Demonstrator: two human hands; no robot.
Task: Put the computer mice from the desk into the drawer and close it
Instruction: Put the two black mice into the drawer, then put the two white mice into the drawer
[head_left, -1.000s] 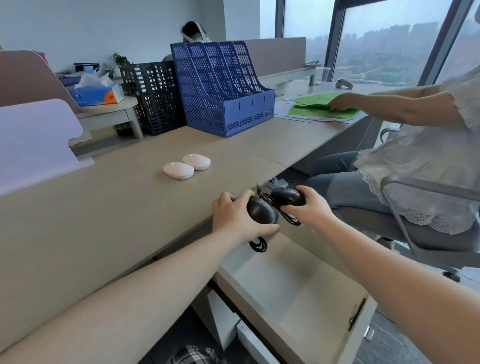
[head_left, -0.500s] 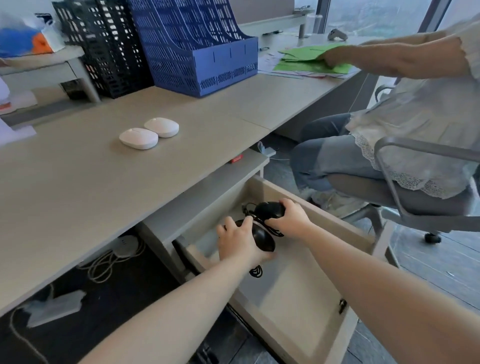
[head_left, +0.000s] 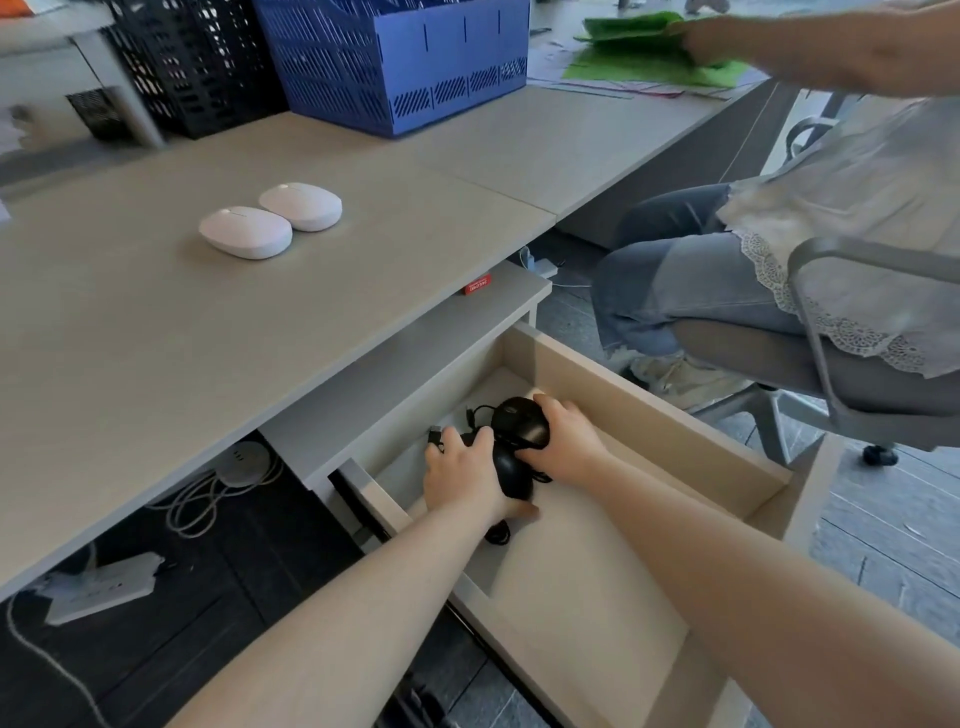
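Both my hands are down inside the open drawer (head_left: 675, 431) under the desk. My left hand (head_left: 465, 480) grips a black wired mouse (head_left: 511, 475) near the drawer's back. My right hand (head_left: 563, 441) holds a second black wired mouse (head_left: 519, 423) just beyond it. Their black cables are tangled around both mice and trail onto the drawer floor. Two white mice (head_left: 245, 232) (head_left: 303, 206) lie side by side, touching, on the desk top (head_left: 130, 322).
A blue file rack (head_left: 395, 62) and a black mesh rack (head_left: 192, 62) stand at the back of the desk. A person sits on an office chair (head_left: 831, 332) at the right, hand on green papers (head_left: 649, 47). Cables and a power strip (head_left: 98, 587) lie under the desk.
My hands carried the two black mice from the desk edge down into the open drawer, and now hold them lower, near its floor. The white mice have not moved.
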